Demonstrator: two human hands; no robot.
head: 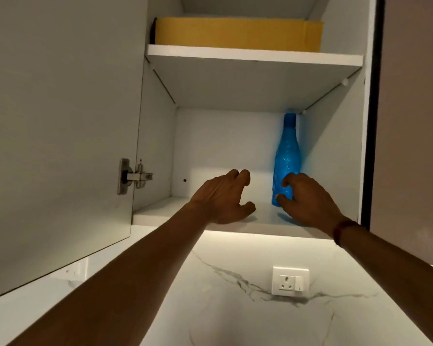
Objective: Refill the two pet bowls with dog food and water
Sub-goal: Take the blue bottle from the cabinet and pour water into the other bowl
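A blue textured bottle (286,156) stands upright at the right back of the lower shelf (160,212) in an open wall cabinet. My right hand (308,199) is at the bottle's base, with curved fingers and thumb close to it or just touching; no firm hold shows. My left hand (225,197) hovers over the shelf's front middle with loosely curled fingers and holds nothing. No pet bowls or dog food are in view.
The cabinet door (60,121) hangs open on the left with a metal hinge (134,176). A yellow flat box (238,33) lies on the upper shelf. Below the cabinet is a marble wall with a white socket (290,280).
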